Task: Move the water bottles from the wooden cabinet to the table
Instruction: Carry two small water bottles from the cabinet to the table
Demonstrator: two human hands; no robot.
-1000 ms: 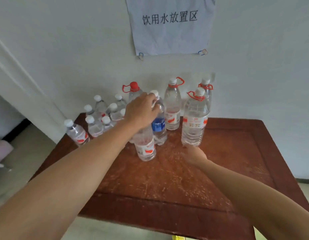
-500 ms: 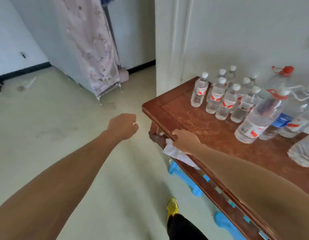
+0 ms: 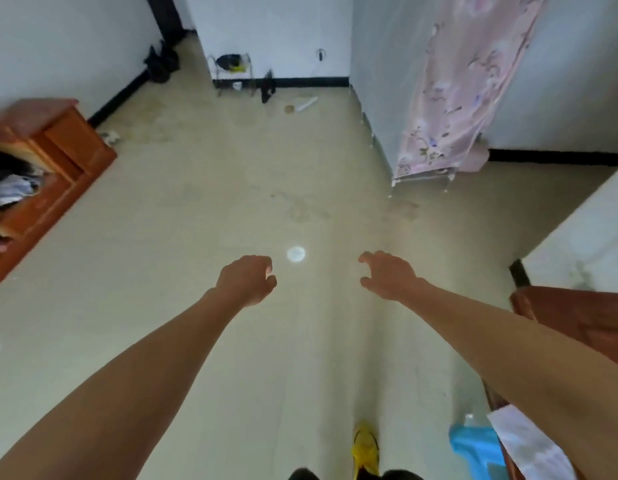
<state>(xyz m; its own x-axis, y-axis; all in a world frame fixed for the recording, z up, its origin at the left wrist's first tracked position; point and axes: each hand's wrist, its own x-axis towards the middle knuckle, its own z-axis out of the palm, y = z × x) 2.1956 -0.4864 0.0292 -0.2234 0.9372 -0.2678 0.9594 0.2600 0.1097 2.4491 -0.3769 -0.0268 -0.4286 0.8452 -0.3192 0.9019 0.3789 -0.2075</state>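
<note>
No water bottle shows in this view. My left hand (image 3: 248,280) and my right hand (image 3: 387,275) hang over the pale floor in the middle of the room, both with loosely curled fingers and nothing in them. The wooden cabinet (image 3: 54,157) stands at the far left, its open front showing dark and light cloth inside. Only a corner of the brown table (image 3: 577,317) shows at the right edge, behind my right forearm.
A pink flowered curtain (image 3: 453,98) hangs over a metal frame at the upper right. Small clutter and a wire stand (image 3: 233,69) sit by the far wall. A blue plastic stool (image 3: 474,448) and white paper (image 3: 529,445) lie under the table's edge. My yellow shoe (image 3: 365,445) is below.
The view has swung left, away from the table and its bottles, toward the open floor and the cabinet. My left hand let go of a bottle; my right hand left the table edge.
</note>
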